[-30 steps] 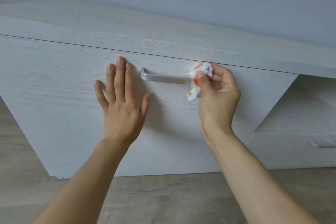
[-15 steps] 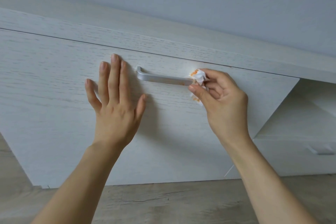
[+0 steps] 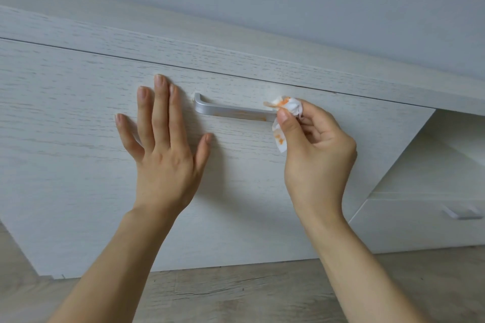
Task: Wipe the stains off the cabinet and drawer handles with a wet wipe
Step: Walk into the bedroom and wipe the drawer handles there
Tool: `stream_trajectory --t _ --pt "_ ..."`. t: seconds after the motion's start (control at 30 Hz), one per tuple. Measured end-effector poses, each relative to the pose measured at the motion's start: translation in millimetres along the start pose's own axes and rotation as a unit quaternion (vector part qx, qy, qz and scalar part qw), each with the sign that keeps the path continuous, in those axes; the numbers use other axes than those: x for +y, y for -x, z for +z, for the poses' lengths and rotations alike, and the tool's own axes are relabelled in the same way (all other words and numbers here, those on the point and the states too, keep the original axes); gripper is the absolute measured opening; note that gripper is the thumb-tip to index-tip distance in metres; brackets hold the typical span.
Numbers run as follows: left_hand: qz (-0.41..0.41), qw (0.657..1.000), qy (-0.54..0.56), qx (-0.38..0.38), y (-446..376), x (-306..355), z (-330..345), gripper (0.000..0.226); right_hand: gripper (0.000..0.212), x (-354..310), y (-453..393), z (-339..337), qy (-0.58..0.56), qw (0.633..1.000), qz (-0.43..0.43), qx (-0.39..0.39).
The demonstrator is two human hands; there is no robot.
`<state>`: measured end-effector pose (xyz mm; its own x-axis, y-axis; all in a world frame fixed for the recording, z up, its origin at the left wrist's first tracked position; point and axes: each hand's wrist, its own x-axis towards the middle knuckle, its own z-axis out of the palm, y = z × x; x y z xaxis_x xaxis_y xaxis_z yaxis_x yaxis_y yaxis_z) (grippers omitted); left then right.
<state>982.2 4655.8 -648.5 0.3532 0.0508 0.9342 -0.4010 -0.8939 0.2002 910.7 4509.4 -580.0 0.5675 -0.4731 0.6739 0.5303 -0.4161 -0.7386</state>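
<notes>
A silver bar handle sits on a whitewashed wooden cabinet front; a faint orange smear shows near its right part. My right hand pinches a crumpled white wet wipe stained orange, held against the handle's right end, which it hides. My left hand lies flat with straight fingers on the cabinet front, just left of the handle.
A lower drawer with a small silver handle stands at the right under an open niche. The cabinet top runs above, against a grey wall. Wood-look floor lies below.
My right hand turned the wipe at the handle's right end, so more of the wad now shows above my thumb. My left hand stayed flat on the cabinet front.
</notes>
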Motion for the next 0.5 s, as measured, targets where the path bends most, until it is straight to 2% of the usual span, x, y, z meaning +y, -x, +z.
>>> stream_trajectory --t 0.13,0.27,0.37,0.43,0.5 --pt "-0.004 1.000 0.002 0.002 -0.5 2.4 0.0 0.072 0.018 2.6 -2.9 3.5 -0.019 1.000 0.019 0.017" --pt "-0.002 1.000 0.004 0.003 -1.0 1.6 -0.5 0.072 0.027 5.8 3.8 -6.6 0.054 0.998 -0.014 0.019" --pt "-0.002 1.000 0.004 0.000 -0.7 1.7 -0.5 0.071 0.022 12.9 0.1 -19.6 0.106 0.994 -0.018 0.037" --pt "-0.002 1.000 0.003 0.001 -1.0 1.7 -1.1 0.071 0.025 13.0 0.4 -20.7 0.150 0.988 -0.042 0.012" --pt "-0.001 1.000 0.003 0.000 -1.2 2.1 -1.2 0.070 0.025 11.9 2.4 -17.0 0.149 0.988 -0.045 -0.019"
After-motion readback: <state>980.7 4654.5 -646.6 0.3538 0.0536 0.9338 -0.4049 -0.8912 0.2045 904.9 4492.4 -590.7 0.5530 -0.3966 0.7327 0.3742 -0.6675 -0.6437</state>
